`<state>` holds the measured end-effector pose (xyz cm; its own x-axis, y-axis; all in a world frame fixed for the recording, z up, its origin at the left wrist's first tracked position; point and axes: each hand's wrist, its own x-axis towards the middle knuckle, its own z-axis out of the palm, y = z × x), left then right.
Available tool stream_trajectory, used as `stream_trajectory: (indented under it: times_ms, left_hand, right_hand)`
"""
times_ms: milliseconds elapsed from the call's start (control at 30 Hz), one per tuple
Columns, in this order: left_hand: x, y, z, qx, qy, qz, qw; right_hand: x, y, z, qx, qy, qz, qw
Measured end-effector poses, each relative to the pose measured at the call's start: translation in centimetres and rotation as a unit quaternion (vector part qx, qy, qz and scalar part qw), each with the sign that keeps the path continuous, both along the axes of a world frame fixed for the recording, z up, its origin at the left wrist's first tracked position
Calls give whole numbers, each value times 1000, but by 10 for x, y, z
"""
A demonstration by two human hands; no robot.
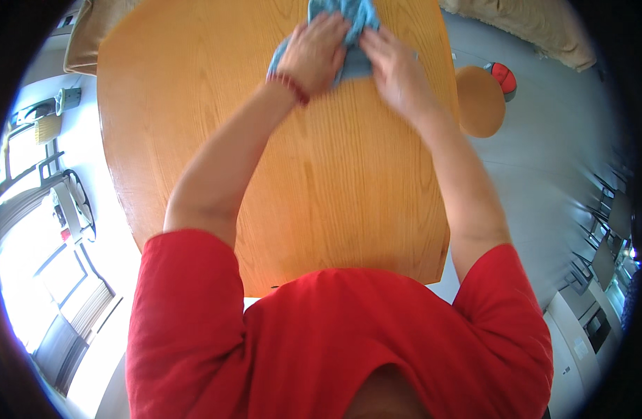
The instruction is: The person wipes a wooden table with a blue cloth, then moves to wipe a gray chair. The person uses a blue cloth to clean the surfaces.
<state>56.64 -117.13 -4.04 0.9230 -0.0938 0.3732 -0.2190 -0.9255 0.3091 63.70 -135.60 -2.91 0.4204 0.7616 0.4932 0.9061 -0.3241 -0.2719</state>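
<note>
A light blue cloth (356, 64), rumpled in folds, lies near the far end of the wooden table (310, 173). The top edge of the view cuts it off. My left hand (317, 55), with a red bead bracelet at the wrist, rests over the cloth's left part, palm down. On the cloth's right side are the fingertips of my right hand (397, 70). Both hands are slightly blurred, and the undersides of the fingers are hidden. Whether either hand grips the fabric or only presses on it does not show.
To the table's right is a round brown stool (481, 102), with a red and dark object (503, 78) beside it on the floor. A beige fabric-covered piece of furniture (525, 29) fills the upper right. Several dark chairs (604, 262) stand far right. A brown seat (82, 44) borders the table's upper left.
</note>
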Motion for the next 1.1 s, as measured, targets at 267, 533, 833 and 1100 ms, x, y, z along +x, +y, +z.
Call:
stream_trajectory:
  times_ms: [267, 533, 833, 1100]
  left_hand:
    - [-243, -59, 51, -106, 287, 18, 952]
    - [-126, -20, 32, -197, 43, 20, 979]
    - [28, -79, 17, 49, 14, 8, 999]
    - [-171, -83, 39, -94, 239, -217, 942]
  right_hand:
    - [-211, -50, 35, -67, 246, 107, 961]
    - [-123, -27, 42, 71, 248, -14, 966]
    - [-1, -63, -2, -48, 36, -169, 984]
    - [-230, -108, 39, -75, 261, -65, 960]
